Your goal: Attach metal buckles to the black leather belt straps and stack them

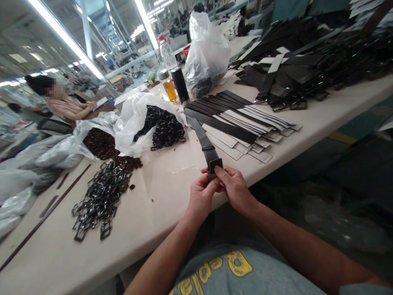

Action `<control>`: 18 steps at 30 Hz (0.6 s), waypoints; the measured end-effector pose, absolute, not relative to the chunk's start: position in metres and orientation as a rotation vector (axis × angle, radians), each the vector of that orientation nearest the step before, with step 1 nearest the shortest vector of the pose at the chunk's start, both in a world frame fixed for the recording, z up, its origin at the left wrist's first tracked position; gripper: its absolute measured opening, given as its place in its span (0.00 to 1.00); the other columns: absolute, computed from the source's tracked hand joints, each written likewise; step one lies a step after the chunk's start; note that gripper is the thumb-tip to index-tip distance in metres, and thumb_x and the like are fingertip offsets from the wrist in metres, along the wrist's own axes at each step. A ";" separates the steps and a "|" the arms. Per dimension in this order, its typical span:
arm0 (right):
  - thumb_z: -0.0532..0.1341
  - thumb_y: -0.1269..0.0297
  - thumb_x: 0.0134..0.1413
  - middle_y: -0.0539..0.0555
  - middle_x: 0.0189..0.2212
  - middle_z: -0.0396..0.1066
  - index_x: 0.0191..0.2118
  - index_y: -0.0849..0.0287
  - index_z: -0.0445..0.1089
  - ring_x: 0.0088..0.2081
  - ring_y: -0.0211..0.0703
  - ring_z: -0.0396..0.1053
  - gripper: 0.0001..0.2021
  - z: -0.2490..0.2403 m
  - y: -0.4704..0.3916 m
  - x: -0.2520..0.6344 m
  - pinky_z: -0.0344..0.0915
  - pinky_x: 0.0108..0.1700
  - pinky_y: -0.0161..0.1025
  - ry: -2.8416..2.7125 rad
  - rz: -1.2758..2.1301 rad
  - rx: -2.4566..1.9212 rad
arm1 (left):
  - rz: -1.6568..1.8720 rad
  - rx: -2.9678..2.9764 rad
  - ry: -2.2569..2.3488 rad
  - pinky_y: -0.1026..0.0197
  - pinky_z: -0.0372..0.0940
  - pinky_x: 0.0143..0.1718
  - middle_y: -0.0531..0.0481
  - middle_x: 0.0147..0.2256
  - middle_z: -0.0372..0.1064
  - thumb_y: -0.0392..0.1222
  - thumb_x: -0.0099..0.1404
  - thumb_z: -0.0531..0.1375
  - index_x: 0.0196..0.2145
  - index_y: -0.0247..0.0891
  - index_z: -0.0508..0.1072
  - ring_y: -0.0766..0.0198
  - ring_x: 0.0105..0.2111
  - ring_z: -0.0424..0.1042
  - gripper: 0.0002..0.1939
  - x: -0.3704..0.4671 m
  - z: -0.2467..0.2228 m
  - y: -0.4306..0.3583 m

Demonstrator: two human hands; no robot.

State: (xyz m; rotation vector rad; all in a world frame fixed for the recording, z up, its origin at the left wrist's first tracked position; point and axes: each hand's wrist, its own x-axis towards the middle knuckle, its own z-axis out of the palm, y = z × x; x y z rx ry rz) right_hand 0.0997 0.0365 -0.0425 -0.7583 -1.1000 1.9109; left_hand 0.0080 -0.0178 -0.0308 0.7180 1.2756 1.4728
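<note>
A black belt strap [201, 135] runs from the stack on the table toward me, with a narrow keeper loop around it. My left hand [199, 196] pinches the near end of this strap from the left and below. Closed on the same end from the right, my right hand [236, 186] presses its thumb on the folded-back tip. Whether a buckle sits between my fingers is hidden. Just beyond my hands lie more flat straps [227, 119], black and pale, fanned in a row.
Left on the table is a pile of metal buckles [101, 196]. Behind it, plastic bags spill brown pieces [98, 143] and black loops [168, 129]. Bottles [168, 86] and a white bag [207, 49] stand farther back. Buckled belts [288, 82] heap at right. A person [66, 102] works at far left.
</note>
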 end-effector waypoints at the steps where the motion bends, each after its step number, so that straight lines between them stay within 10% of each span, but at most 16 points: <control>1: 0.64 0.45 0.56 0.58 0.34 0.80 0.39 0.61 0.79 0.28 0.42 0.73 0.21 -0.044 0.040 0.100 0.68 0.27 0.34 -1.124 1.870 -0.771 | 1.429 0.763 1.286 0.60 0.71 0.35 0.50 0.28 0.76 0.53 0.52 0.71 0.31 0.36 0.80 0.65 0.27 0.74 0.17 0.005 -0.030 -0.016; 8: 0.62 0.51 0.59 0.57 0.35 0.80 0.35 0.60 0.79 0.39 0.47 0.77 0.16 -0.053 0.070 0.105 0.72 0.45 0.41 -1.250 1.558 -0.805 | 1.150 1.295 1.793 0.60 0.70 0.32 0.46 0.29 0.78 0.50 0.61 0.64 0.35 0.36 0.81 0.61 0.27 0.75 0.14 -0.077 -0.026 0.017; 18: 0.62 0.46 0.59 0.58 0.36 0.79 0.38 0.61 0.75 0.33 0.46 0.78 0.20 -0.056 0.068 0.105 0.75 0.39 0.42 -1.326 1.562 -0.785 | 0.973 1.525 2.300 0.55 0.60 0.48 0.45 0.35 0.74 0.33 0.56 0.64 0.30 0.41 0.82 0.52 0.42 0.72 0.07 -0.159 -0.031 0.105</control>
